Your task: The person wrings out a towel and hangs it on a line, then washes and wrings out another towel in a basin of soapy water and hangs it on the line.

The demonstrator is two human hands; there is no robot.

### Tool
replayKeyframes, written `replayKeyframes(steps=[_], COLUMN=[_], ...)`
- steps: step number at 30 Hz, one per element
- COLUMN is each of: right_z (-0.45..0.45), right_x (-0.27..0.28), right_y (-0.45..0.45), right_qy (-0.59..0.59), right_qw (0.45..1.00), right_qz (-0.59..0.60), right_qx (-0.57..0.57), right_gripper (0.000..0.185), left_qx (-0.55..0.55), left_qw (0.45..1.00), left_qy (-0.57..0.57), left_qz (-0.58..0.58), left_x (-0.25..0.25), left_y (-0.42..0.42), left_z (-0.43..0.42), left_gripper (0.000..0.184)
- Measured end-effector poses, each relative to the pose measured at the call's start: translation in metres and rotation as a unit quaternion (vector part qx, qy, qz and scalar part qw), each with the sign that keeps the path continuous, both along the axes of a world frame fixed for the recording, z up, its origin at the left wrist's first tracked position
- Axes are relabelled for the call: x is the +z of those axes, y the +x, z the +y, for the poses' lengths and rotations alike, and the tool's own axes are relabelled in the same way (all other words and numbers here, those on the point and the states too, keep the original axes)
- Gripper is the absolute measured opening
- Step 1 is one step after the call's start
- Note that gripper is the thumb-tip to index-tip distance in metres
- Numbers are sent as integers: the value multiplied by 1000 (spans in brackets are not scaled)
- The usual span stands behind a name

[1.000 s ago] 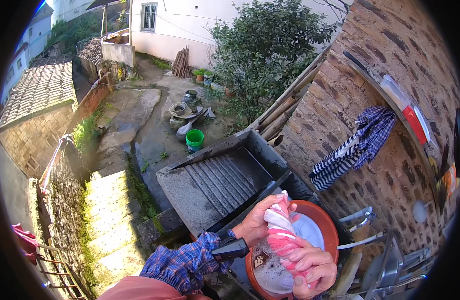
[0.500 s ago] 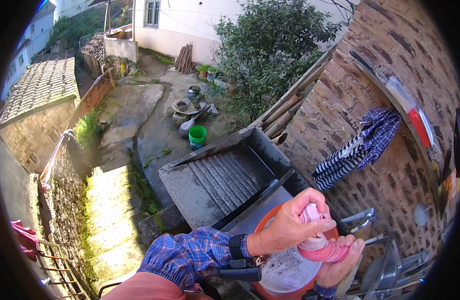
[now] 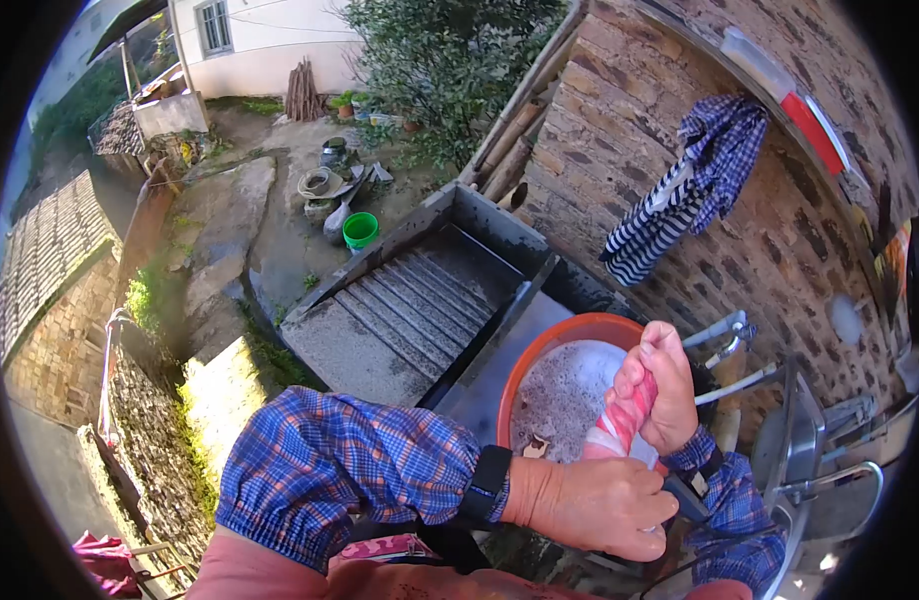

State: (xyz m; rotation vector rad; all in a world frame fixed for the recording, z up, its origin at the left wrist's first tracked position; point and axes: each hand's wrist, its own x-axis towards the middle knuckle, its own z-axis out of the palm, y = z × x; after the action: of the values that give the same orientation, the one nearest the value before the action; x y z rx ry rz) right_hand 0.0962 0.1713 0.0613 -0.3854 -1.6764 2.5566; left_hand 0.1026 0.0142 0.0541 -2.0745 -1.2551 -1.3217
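Observation:
A pink and white cloth (image 3: 625, 415), twisted into a tight roll, is stretched between my two hands. My right hand (image 3: 665, 385) is wrapped around its upper end. Lower and nearer to me, my left hand (image 3: 600, 505) is closed in a fist on the other end. Behind and below them is an orange basin (image 3: 580, 325) of foamy, greyish water (image 3: 570, 395). A small pale brown thing floats near its left side, too small to name. Checked blue sleeves cover both forearms, with a black band at each wrist.
A concrete washing trough with a ridged slab (image 3: 410, 310) adjoins the basin on the left. Taps (image 3: 730, 340) and a metal sink (image 3: 800, 440) stand to the right. Checked and striped clothes (image 3: 670, 200) hang on the stone wall. A green bucket (image 3: 361, 231) stands beyond the trough.
The cloth has turned from lying across to a steep slant. My left hand has moved down towards me, and my right hand is now above it. The view has shifted, showing more of the basin.

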Motion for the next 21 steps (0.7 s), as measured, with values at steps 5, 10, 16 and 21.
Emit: replayKeyframes(steps=[5,10,16,21], right_z=[12,22,38,41], right_x=[3,-14,-40,-73], right_y=[-3,0,-4,0], right_qy=[53,62,54,38], right_qw=[998,997,998,998], right_qz=[-3,-19,-26,-38], right_qx=[39,49,13,-13], right_gripper=[15,15,14,9], left_qx=[-29,-38,-10,15], left_qw=[997,984,978,969], left_qy=[16,-76,-107,-173], left_qz=[69,157,177,177], left_x=[-28,-63,-84,-131], left_y=[8,16,17,29], left_z=[26,48,70,85], left_gripper=[17,16,13,12])
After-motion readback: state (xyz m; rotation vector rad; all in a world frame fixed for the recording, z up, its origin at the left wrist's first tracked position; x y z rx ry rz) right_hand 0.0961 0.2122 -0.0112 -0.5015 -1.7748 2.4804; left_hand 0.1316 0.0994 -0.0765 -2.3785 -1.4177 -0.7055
